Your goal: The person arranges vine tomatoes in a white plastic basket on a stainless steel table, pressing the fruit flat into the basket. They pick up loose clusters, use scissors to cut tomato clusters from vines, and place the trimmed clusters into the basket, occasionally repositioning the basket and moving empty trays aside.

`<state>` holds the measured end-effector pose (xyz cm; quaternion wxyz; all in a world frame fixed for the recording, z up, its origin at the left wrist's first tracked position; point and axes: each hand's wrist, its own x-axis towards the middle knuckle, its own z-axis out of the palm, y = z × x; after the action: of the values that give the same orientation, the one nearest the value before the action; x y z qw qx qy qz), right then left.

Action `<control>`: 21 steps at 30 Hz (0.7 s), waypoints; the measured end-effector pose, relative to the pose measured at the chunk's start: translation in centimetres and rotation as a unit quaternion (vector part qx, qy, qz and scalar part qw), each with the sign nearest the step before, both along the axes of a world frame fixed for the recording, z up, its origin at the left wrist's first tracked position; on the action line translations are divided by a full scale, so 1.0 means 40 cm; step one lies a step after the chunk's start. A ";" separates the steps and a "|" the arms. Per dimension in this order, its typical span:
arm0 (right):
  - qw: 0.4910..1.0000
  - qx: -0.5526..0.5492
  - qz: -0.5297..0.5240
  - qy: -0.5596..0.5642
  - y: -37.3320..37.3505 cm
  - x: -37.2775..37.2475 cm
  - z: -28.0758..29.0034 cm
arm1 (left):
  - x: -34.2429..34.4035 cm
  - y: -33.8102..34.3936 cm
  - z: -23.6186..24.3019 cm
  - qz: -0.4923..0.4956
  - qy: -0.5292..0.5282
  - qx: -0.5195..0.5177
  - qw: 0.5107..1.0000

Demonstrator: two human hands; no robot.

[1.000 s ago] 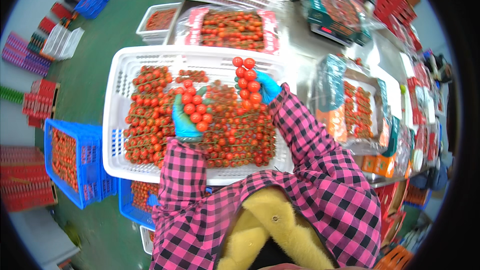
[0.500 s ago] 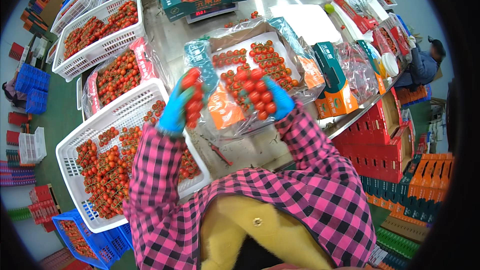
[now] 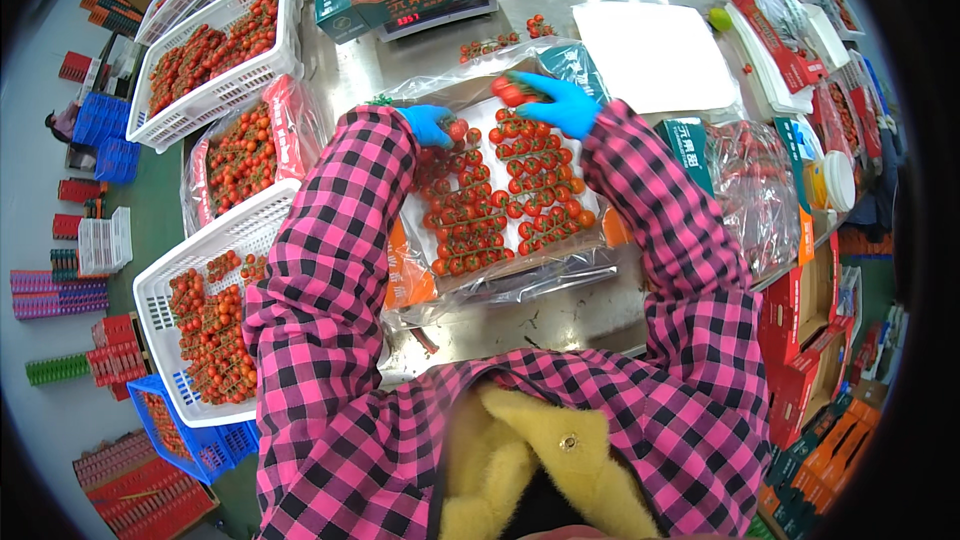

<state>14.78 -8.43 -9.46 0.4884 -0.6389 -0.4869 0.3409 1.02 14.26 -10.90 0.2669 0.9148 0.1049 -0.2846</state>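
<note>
In our right hand [image 3: 562, 105], gloved in blue, the thumb and fingers are clamped on a glossy, bright red cluster of round tomatoes [image 3: 510, 91], which sits at the far end of a brown cardboard box [image 3: 470, 97] lined with white paper [image 3: 488, 152]; some of its fruit hides behind our fingers. Our left hand [image 3: 428, 125], also gloved in blue, is at the box's far left corner with its fingertips against more red tomatoes [image 3: 456, 130], but we cannot tell whether the fingers close on them. Below our hands, red to orange-red tomatoes on thin green stems lie in a left column [image 3: 465, 215] and a right column [image 3: 545, 185], with a strip of the white paper running between them. Crumpled clear plastic spreads around the box edges, so we have a loose rim on several sides. Between the near edge and our jacket we see a band of shiny steel table [image 3: 500, 325]. The white slatted plastic crate [image 3: 240, 232] stands close on the left, beside our left sleeve; a plastic-wrapped green-and-orange carton [image 3: 745, 200] bounds our right side, and flat white sheets [image 3: 655, 55] lie beyond our right hand
</note>
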 end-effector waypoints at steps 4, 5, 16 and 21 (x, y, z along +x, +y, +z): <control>0.845 -0.141 0.045 -0.514 0.145 0.019 -0.053 | -0.020 -0.065 -0.015 0.013 -0.195 0.304 0.932; 0.844 -0.156 0.018 -0.512 0.157 0.017 -0.060 | -0.031 -0.089 -0.025 0.020 -0.231 0.330 0.915; 0.845 -0.096 0.166 -0.500 0.134 -0.087 -0.105 | -0.076 -0.291 -0.203 0.202 -0.125 0.403 0.884; 0.847 0.018 0.204 -0.490 0.114 -0.048 -0.171 | 0.005 -0.338 -0.337 0.329 -0.129 0.423 0.834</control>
<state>12.85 -3.86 -16.31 0.1172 -0.6002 -0.7884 0.0663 1.20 0.74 -24.39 -0.0575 0.8781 0.4748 0.0125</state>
